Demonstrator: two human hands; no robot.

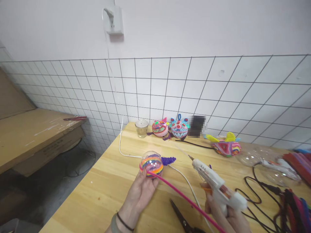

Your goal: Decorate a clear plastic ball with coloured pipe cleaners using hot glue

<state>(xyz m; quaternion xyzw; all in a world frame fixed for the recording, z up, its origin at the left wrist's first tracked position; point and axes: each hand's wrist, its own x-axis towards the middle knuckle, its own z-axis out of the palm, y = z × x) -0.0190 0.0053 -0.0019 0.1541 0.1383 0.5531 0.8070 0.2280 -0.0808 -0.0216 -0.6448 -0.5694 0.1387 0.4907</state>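
Note:
My left hand (139,194) is closed around a clear plastic ball (151,162) wrapped in rainbow pipe cleaners, held above the wooden table (97,194). A purple spiral cone (168,160) sticks out of the ball's right side. A long pink pipe cleaner (184,198) runs from the ball down to the lower right. My right hand (225,215) grips a white hot glue gun (216,183), its nozzle pointing up and left, a short way right of the ball.
Black scissors (181,217) lie by the near edge. A glass jar (141,127), two finished decorated balls (170,128) and a third (226,147) stand near the tiled wall. Clear half-shells (252,155), a second glue gun (279,165), black cable and pipe cleaners (295,200) crowd the right. A white cord (121,145) hangs from the wall socket.

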